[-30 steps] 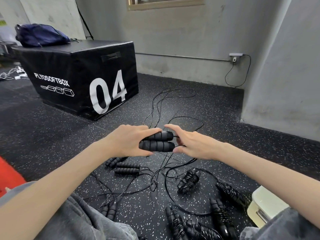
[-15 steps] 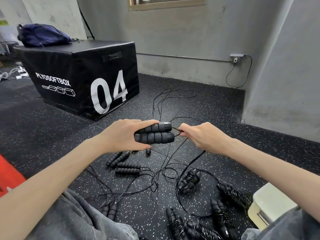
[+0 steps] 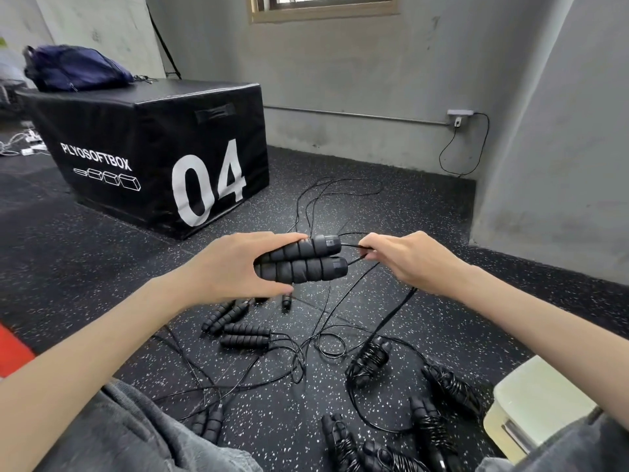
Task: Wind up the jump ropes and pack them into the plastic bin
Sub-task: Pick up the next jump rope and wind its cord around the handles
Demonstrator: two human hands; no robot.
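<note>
The left hand (image 3: 231, 267) wraps its grip round two foam handles (image 3: 303, 264) held side by side at centre frame, while the right hand (image 3: 405, 264), at three o'clock of them, pinches the cord (image 3: 391, 311) where it leaves the handle ends. That cord trails down to the floor among loose jump ropes (image 3: 245, 335) at six o'clock. Wound bundles (image 3: 367, 362) lie toward five o'clock, near the plastic bin (image 3: 531, 403). Likely snag: winding could drag the trailing cord through its neighbours' loops and knot it, or slack turns could slip off the handles
</note>
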